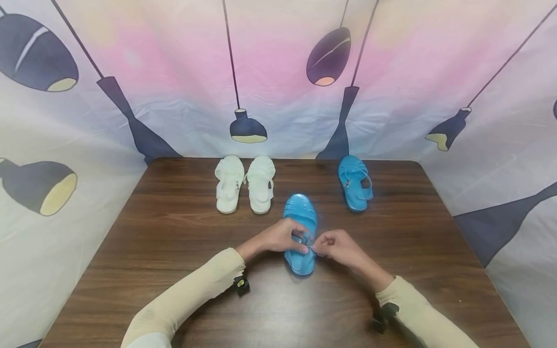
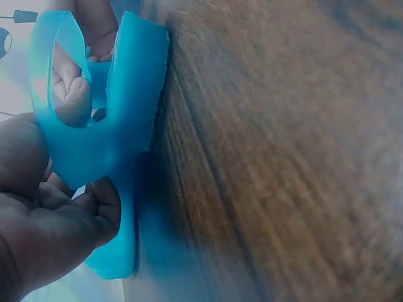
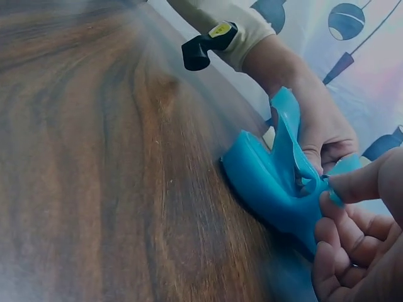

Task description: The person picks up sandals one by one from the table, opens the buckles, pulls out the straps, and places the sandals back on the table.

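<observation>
A blue jelly sandal (image 1: 299,209) lies in the middle of the table, toe pointing to the back. My left hand (image 1: 276,237) reaches over it from the left, thumb and fingers curled on its strap near the buckle. From the right, my right hand (image 1: 339,247) pinches the strap's end between thumb and forefinger. Both hands' fingertips meet close together at the buckle, as the right wrist view also shows, where the strap end (image 3: 345,165) sticks out by the right thumb. The heel strap (image 2: 43,82) loops up from the sole in the left wrist view; the fingers partly hide the buckle.
A second blue sandal (image 1: 354,186) stands at the back right of the wooden table (image 1: 183,270). Two white sandals (image 1: 229,186) are side by side at the back, left of centre. Behind the table hangs a cloth (image 1: 187,96) printed with lamps.
</observation>
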The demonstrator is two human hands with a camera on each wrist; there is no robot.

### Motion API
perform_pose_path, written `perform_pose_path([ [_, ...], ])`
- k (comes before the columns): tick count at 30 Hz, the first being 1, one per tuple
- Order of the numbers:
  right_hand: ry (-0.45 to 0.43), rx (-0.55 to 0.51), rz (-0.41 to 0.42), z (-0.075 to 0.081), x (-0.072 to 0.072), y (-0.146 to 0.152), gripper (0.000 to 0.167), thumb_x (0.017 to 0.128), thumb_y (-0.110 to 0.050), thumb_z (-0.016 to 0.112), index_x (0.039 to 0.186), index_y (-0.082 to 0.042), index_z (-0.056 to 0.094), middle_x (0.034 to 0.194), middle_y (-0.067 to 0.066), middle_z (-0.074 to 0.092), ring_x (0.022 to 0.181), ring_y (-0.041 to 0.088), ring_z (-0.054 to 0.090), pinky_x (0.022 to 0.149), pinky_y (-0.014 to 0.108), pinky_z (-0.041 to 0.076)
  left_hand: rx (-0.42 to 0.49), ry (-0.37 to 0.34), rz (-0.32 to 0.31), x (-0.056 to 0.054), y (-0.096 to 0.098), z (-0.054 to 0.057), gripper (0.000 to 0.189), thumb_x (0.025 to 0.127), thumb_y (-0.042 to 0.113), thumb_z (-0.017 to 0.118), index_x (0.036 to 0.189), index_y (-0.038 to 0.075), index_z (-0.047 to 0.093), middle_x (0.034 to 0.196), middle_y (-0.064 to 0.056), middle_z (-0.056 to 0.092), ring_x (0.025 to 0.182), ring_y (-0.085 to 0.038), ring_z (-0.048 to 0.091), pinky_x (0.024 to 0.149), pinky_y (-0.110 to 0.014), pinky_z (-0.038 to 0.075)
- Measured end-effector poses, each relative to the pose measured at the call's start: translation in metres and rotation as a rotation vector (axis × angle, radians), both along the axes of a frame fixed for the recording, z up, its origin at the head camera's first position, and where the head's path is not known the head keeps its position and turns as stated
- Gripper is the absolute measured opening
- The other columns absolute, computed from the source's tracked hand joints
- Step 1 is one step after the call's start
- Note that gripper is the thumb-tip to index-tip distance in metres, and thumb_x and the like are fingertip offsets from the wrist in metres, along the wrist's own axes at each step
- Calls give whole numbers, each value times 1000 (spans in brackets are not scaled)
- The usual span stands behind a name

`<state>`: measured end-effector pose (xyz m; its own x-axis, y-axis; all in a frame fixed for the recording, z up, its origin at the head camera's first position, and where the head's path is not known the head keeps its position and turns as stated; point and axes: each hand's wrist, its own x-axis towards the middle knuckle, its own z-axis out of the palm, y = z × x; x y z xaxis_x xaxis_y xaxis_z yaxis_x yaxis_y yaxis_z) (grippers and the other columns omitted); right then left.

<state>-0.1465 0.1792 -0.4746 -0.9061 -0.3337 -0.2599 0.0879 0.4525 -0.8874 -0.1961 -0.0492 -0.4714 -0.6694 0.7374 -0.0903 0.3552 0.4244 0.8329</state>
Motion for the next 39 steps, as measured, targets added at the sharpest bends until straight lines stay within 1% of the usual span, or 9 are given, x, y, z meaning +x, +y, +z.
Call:
perform_pose_path([
  [8, -26, 20, 43, -2, 3, 7, 21, 94, -26, 73, 99, -5, 72, 89, 5, 70, 83, 22, 64, 73, 35, 56, -7, 23, -4, 1, 0, -1, 24, 86, 17, 84, 109, 13, 78, 104, 6, 78, 107, -10, 70, 95, -26, 54],
  [14, -3, 5, 23, -3, 4, 8, 22, 95, -25, 73, 99, -4, 73, 87, 6, 69, 83, 23, 63, 74, 34, 55, -8, 39, 1, 2, 0, -1, 25, 85, 18, 85, 110, 13, 78, 102, 7, 77, 102, -5, 69, 93, -24, 54],
  [22, -3, -11, -23, -6, 6, 4, 20, 94, -25, 75, 98, -6, 74, 86, 6, 71, 81, 23, 64, 74, 35, 56, -18, 57, 23, 3, 0, -2, 29, 84, 19, 86, 112, 12, 78, 103, 7, 77, 100, -4, 68, 90, -24, 54],
  [27, 46, -7, -36, -7, 6, 0, 22, 93, -27, 76, 99, -7, 75, 87, 4, 73, 81, 22, 66, 74, 36, 57, -13, 92, 16, 3, 1, -3, 22, 84, 20, 86, 104, 15, 79, 92, 12, 75, 86, -1, 65, 80, -22, 55],
  [29, 69, 7, -42, -8, 7, 0, 22, 93, -29, 77, 99, -7, 76, 87, 2, 73, 80, 21, 67, 72, 35, 57, -7, 99, 6, 2, 1, -3, 14, 85, 21, 86, 94, 14, 78, 80, 12, 69, 75, -2, 59, 71, -21, 52],
  [32, 105, 42, -47, -8, 10, 1, 22, 92, -30, 78, 99, -9, 76, 87, 1, 73, 78, 19, 67, 69, 33, 58, -12, 106, 1, 2, 1, -2, 12, 85, 22, 86, 85, 16, 75, 72, 13, 61, 68, -2, 52, 65, -21, 48],
  [34, 138, 64, -47, -7, 13, 2, 22, 91, -30, 79, 101, -11, 76, 88, 0, 73, 79, 17, 67, 70, 32, 58, -15, 108, 1, 1, 1, -3, 14, 85, 22, 86, 82, 16, 73, 70, 12, 59, 67, -3, 50, 63, -21, 47],
  [36, 178, 82, -50, -7, 15, 3, 21, 91, -29, 79, 102, -12, 77, 89, -2, 73, 81, 15, 68, 71, 31, 58, -25, 114, 11, 1, 2, -3, 12, 85, 23, 86, 87, 18, 76, 74, 14, 65, 69, -1, 54, 67, -21, 50],
  [39, 216, 97, -65, -6, 16, 3, 19, 90, -30, 81, 102, -16, 79, 88, -6, 74, 84, 13, 68, 75, 30, 58, -31, 111, 28, 2, 2, -3, 15, 84, 24, 86, 94, 17, 79, 84, 12, 73, 77, 0, 62, 74, -22, 54],
])
